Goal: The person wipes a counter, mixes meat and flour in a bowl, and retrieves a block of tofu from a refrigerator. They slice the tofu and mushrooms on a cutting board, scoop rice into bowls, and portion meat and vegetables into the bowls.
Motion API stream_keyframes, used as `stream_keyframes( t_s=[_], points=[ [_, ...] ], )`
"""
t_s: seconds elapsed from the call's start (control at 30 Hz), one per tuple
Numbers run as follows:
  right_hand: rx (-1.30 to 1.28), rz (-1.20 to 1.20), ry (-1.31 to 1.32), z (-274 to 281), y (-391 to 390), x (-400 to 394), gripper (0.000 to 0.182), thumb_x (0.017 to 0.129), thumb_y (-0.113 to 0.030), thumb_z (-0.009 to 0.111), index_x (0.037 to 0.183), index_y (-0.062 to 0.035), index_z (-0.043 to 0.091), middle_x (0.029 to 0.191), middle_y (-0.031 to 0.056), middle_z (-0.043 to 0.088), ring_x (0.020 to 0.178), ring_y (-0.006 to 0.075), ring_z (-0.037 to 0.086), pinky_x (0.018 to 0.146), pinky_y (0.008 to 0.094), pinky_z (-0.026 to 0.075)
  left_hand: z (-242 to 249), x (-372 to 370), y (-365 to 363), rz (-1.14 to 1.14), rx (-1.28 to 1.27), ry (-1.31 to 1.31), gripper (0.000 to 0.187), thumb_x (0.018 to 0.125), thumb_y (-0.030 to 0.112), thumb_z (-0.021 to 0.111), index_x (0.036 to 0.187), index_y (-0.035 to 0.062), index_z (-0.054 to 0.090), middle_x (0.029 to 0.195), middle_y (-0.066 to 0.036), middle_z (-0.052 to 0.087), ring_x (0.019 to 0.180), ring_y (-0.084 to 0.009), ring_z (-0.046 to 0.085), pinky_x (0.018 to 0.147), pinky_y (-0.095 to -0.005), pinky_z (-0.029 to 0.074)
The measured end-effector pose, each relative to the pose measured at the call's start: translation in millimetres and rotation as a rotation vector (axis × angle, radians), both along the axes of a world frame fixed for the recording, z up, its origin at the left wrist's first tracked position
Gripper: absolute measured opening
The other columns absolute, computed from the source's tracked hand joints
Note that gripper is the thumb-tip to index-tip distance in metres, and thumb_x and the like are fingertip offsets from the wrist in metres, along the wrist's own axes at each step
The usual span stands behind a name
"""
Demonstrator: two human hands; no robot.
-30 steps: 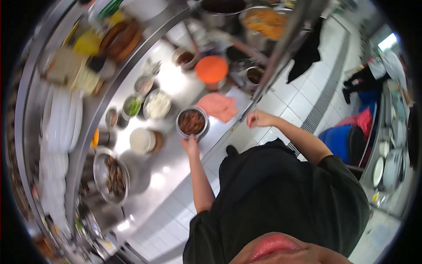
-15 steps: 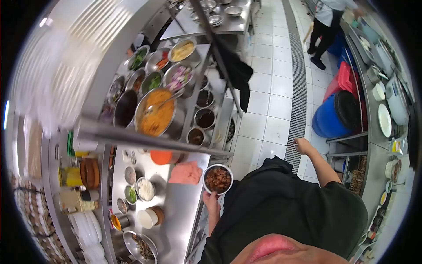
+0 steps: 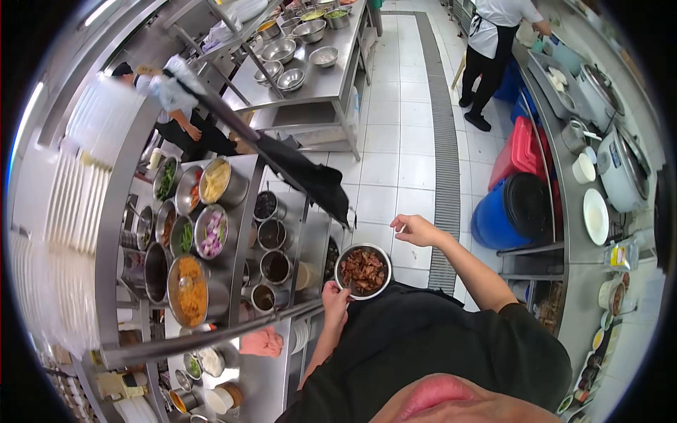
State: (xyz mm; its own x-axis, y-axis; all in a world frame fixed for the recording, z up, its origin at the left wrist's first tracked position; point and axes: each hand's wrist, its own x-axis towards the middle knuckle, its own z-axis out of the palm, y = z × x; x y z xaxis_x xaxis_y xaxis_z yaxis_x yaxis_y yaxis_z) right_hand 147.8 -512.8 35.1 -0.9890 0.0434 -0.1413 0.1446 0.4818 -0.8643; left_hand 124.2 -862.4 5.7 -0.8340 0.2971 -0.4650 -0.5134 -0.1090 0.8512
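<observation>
My left hand (image 3: 337, 299) grips the rim of a round metal bowl (image 3: 344, 287) at its lower left side. Browned, chopped pieces of food (image 3: 363, 270) fill the bowl, which is held level in front of my body. To the upper right of the bowl, my right hand (image 3: 415, 230) is raised over the floor with its fingers apart and bent a little, and nothing is in it. A pink cloth (image 3: 261, 342) lies on the steel counter to the left of my left hand.
A steel shelf (image 3: 243, 169) at left holds bowls of vegetables and sauces. A black cloth (image 3: 310, 173) hangs from its rail. Ahead stands a steel table (image 3: 303, 53) with bowls. At right are a blue barrel (image 3: 509, 211), a red container (image 3: 516, 148) and a person (image 3: 486, 42); another person (image 3: 176, 113) is at left.
The view has shifted, with the shelf lower and more to the left and a second person now visible. My right hand has come closer to the bowl, and its fingers have spread.
</observation>
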Motion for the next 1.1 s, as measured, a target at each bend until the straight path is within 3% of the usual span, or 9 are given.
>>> stream_keyframes(
  t_s=[0.13, 0.2, 0.27, 0.3, 0.37, 0.5, 0.53, 0.83, 1.1],
  points=[
    [0.028, -0.086, 0.058, -2.4, 89.6, -62.0, 0.028, 0.082, -0.002, 0.070, 0.108, -0.0037, 0.061, 0.066, 0.0033, 0.058, 0.063, 0.0155, 0.057, 0.061, 0.0329, 0.049, -7.2, -62.5, 65.7, -0.068, 0.004, 0.033, 0.027, 0.079, -0.008, 0.058, 0.100, 0.0046, 0.046, 0.089, -0.006, 0.059, 0.069, -0.0143, 0.062, 0.054, -0.0277, 0.055],
    [0.132, -0.227, -0.069, -18.8, 150.6, -73.9, 0.032, 0.080, 0.002, 0.067, 0.110, -0.0039, 0.062, 0.076, 0.0078, 0.065, 0.072, 0.0175, 0.063, 0.066, 0.0333, 0.051, -13.1, -102.2, 107.6, -0.087, 0.035, 0.045, 0.028, 0.078, -0.008, 0.058, 0.100, 0.0047, 0.046, 0.092, -0.007, 0.059, 0.071, -0.0143, 0.063, 0.055, -0.0284, 0.056],
    [0.075, -0.430, 0.203, -119.6, 234.9, -56.5, 0.036, 0.079, 0.006, 0.061, 0.114, -0.0036, 0.062, 0.094, 0.0153, 0.070, 0.090, 0.0224, 0.068, 0.075, 0.0349, 0.053, -10.0, -144.0, 158.8, -0.129, 0.064, 0.074, 0.028, 0.078, -0.007, 0.058, 0.100, 0.0048, 0.046, 0.095, -0.006, 0.058, 0.077, -0.0145, 0.063, 0.058, -0.0291, 0.058],
    [0.201, -0.469, -0.127, -93.0, 257.9, -36.1, 0.038, 0.079, 0.002, 0.059, 0.117, -0.0029, 0.061, 0.111, 0.0219, 0.068, 0.106, 0.0296, 0.067, 0.085, 0.0395, 0.053, -16.2, -166.7, 183.9, -0.142, 0.091, 0.100, 0.028, 0.078, -0.007, 0.058, 0.100, 0.0043, 0.046, 0.097, -0.007, 0.058, 0.081, -0.0148, 0.063, 0.060, -0.0289, 0.058],
    [0.520, -0.538, -0.226, -159.4, 321.7, 47.9, 0.021, 0.087, -0.007, 0.055, 0.106, -0.0021, 0.063, 0.105, 0.0230, 0.068, 0.086, 0.0346, 0.068, 0.077, 0.0420, 0.054, -9.6, -205.8, 237.1, -0.144, 0.145, 0.131, 0.026, 0.079, -0.007, 0.059, 0.100, 0.0031, 0.047, 0.098, -0.007, 0.057, 0.083, -0.0146, 0.062, 0.060, -0.0291, 0.058],
    [-0.119, -0.807, -0.769, -249.9, 405.8, 265.4, 0.018, 0.080, -0.002, 0.061, 0.096, -0.0022, 0.068, 0.081, 0.0199, 0.067, 0.067, 0.0344, 0.069, 0.054, 0.0488, 0.055, 12.8, -286.7, 332.3, -0.151, 0.151, 0.241, 0.025, 0.079, -0.006, 0.060, 0.101, 0.0010, 0.050, 0.097, -0.007, 0.058, 0.082, -0.0142, 0.062, 0.061, -0.0294, 0.058],
    [-0.101, -0.890, -0.911, -206.8, 376.7, 272.2, 0.019, 0.079, -0.001, 0.061, 0.097, -0.0022, 0.068, 0.080, 0.0195, 0.067, 0.066, 0.0339, 0.069, 0.054, 0.0483, 0.055, 15.7, -305.9, 352.4, -0.146, 0.138, 0.295, 0.025, 0.079, -0.006, 0.060, 0.101, 0.0005, 0.050, 0.097, -0.007, 0.059, 0.082, -0.0142, 0.061, 0.061, -0.0294, 0.057],
    [-0.150, -0.828, -0.970, -176.3, 374.4, 148.0, 0.032, 0.075, 0.006, 0.063, 0.105, -0.0024, 0.064, 0.077, 0.0156, 0.065, 0.061, 0.0294, 0.067, 0.050, 0.0436, 0.054, 89.1, -422.4, 451.9, 0.026, 0.188, 0.263, 0.021, 0.081, -0.007, 0.059, 0.098, 0.0020, 0.049, 0.094, -0.006, 0.057, 0.079, -0.0133, 0.060, 0.063, -0.0291, 0.056],
    [-0.103, -0.828, -0.551, -212.3, 636.9, -101.8, 0.048, 0.068, 0.015, 0.064, 0.113, -0.0023, 0.059, 0.074, 0.0124, 0.064, 0.058, 0.0244, 0.064, 0.048, 0.0394, 0.051, 55.8, -480.4, 513.3, 0.193, 0.008, 0.265, 0.020, 0.080, -0.005, 0.059, 0.095, 0.0024, 0.048, 0.091, -0.006, 0.055, 0.077, -0.0138, 0.059, 0.062, -0.0302, 0.057]
  ],
)
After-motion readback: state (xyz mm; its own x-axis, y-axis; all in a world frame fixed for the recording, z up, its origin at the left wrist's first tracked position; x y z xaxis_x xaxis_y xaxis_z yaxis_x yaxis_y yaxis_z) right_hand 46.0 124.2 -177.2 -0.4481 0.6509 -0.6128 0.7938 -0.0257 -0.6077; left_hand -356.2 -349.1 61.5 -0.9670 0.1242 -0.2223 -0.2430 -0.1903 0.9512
